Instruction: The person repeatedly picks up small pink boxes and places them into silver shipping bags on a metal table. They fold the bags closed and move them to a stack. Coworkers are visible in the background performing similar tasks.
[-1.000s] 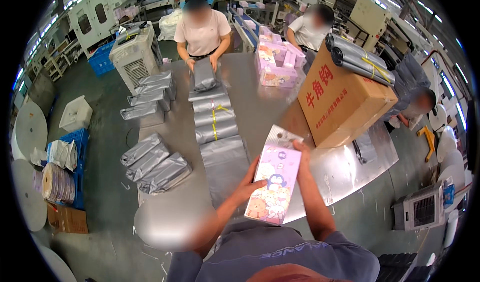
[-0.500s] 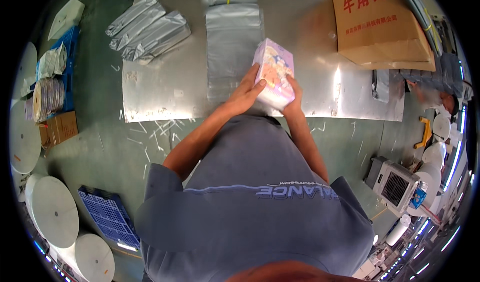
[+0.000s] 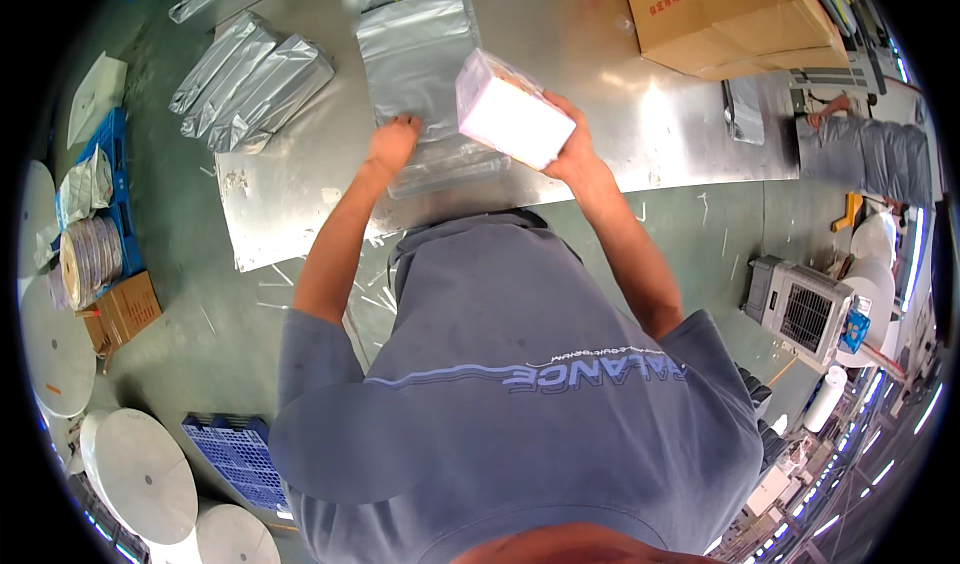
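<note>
My right hand [image 3: 574,146] grips a small carton [image 3: 512,112] by its right end, above the metal table. The carton is tilted, with a bright white face and a pale pink end showing. My left hand [image 3: 394,142] is closed at the left edge of a stack of flat grey plastic bags [image 3: 420,59], its fingers curled over the top bag. What lies under those fingertips is partly hidden. Below the hand, the bags' near ends [image 3: 450,172] look wrinkled and shiny.
Filled grey packages [image 3: 250,84] lie at the table's left. A large brown cardboard box [image 3: 735,19] stands at the back right. Another person's hand [image 3: 832,107] touches grey bags [image 3: 865,154] at far right. An air cooler [image 3: 800,309] and a blue pallet [image 3: 235,462] are on the floor.
My left hand has let go of the carton and moved left onto the grey bags. The right hand has turned the carton from its printed face to a white one.
</note>
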`<state>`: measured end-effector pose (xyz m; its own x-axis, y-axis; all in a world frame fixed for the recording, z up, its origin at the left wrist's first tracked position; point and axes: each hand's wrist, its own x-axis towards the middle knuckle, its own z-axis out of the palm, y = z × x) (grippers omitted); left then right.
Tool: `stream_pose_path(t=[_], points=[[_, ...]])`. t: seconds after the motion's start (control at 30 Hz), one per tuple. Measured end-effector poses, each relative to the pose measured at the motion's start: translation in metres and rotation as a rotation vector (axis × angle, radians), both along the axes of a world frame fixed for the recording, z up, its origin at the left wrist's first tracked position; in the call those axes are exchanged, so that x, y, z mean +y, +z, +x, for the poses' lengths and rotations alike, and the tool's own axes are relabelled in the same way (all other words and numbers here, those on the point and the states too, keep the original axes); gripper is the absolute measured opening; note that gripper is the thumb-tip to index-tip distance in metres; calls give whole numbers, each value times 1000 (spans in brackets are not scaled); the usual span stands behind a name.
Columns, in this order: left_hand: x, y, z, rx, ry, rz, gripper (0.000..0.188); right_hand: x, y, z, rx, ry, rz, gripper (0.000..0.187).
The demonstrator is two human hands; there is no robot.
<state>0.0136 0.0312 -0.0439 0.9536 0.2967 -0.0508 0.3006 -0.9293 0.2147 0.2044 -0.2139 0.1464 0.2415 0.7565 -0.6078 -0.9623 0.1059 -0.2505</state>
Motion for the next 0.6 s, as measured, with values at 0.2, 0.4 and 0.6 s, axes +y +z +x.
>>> stream_pose_path(t=[0.2,0.4,0.6], points=[[-9,38,-7,-113,-93,-125,17,-26,-12,4,53,65,58,58],[-9,24,1,29,-57,-89,19,-54,-20,24,-150,151,-22,57],[25,31,9,-237,146,-654,13,-37,-88,30,-659,861,-200,47]])
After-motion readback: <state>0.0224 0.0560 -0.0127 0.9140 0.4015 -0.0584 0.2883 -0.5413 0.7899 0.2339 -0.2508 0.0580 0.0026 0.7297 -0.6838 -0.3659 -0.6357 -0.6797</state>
